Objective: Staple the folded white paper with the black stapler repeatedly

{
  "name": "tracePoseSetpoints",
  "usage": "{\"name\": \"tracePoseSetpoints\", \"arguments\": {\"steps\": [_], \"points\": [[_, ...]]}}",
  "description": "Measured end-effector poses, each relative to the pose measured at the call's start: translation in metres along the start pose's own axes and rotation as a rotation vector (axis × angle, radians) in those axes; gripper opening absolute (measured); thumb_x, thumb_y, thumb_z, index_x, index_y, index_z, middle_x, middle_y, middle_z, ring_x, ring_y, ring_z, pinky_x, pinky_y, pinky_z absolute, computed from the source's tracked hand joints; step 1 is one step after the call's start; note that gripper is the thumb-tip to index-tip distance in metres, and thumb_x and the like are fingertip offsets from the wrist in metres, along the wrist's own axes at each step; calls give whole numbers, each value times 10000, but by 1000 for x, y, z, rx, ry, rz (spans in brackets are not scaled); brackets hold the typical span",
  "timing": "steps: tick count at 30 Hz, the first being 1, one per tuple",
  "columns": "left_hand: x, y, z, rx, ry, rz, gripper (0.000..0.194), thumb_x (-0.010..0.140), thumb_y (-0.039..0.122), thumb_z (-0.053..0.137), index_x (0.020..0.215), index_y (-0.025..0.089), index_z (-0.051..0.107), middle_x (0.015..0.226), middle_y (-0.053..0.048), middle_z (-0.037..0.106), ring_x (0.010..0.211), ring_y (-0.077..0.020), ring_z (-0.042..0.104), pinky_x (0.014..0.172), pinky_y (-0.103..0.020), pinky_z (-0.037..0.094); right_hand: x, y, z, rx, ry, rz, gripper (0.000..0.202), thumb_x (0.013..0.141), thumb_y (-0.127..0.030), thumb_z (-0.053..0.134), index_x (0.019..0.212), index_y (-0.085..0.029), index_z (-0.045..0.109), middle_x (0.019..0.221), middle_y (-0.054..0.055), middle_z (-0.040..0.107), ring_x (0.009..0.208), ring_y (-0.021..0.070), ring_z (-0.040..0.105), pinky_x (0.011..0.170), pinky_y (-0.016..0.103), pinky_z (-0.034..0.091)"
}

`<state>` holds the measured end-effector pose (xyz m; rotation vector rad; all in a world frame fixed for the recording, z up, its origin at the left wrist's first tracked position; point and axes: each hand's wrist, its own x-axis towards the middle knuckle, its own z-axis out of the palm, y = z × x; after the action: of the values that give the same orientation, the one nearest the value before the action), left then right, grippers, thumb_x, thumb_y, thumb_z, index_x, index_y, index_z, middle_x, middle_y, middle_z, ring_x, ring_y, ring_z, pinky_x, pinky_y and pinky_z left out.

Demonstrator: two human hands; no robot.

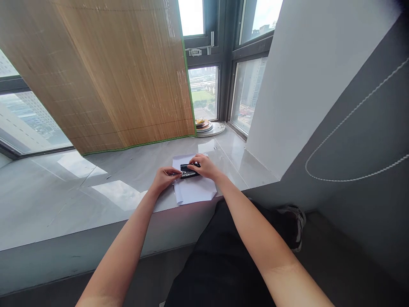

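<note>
A small black case [186, 168] lies open above sheets of white paper [200, 192] on the window sill, with shiny silver parts inside too small to name. My right hand [203, 165] grips the case at its right end, thumb and fingers closed on it. From the other side my left hand [163, 177] reaches in, thumb and fingers pinched at the case's left end by the silver parts. What sits between those left fingertips is too small to make out. One edge of the paper is folded or curled at the left.
Stacked plates [207, 127] stand in the far corner by the windows. A bamboo blind [128, 72] hangs down to the tiled sill [111, 221] at the left. A white wall column [297, 85] rises at the right, with a looped bead chain [348, 180] beside it.
</note>
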<state>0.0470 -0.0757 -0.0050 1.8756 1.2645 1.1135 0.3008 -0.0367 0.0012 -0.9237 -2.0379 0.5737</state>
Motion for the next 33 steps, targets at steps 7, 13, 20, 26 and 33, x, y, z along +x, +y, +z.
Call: {"name": "tracePoseSetpoints", "arguments": {"steps": [7,13,20,26,33], "points": [[0,-2,1,-22,73,-14,463,702,635,945,849,202,876,884,-118,845,789,-280,778,777,-406,641,-1,0,-1,6,-1,2,60,979,-281,792,968,-230,822,975,45,727,1000,224,647,973,368,482],[1,-4,-2,-26,155,5,367,765,544,904,887,201,852,901,-98,841,839,-273,795,808,-390,632,0,2,-1,-1,2,-9,68,977,-286,794,969,-225,822,974,47,731,1005,227,652,967,366,489],[3,-3,-2,65,137,69,307,775,523,877,894,240,854,935,-74,841,916,-266,773,919,-419,602,0,0,-2,-6,0,-5,55,978,-273,790,972,-234,828,965,45,729,1001,225,658,960,359,493],[2,0,1,51,55,61,351,762,561,880,871,230,832,919,-79,826,897,-257,749,873,-399,598,0,-1,-3,-10,2,-23,54,978,-260,790,974,-222,827,955,46,729,983,221,659,959,356,491],[3,-2,0,45,29,51,327,764,534,872,858,226,821,916,-75,814,895,-255,732,869,-399,604,0,-1,-3,-4,-5,-9,55,981,-269,785,967,-234,825,963,44,729,1015,229,657,977,366,488]]}}
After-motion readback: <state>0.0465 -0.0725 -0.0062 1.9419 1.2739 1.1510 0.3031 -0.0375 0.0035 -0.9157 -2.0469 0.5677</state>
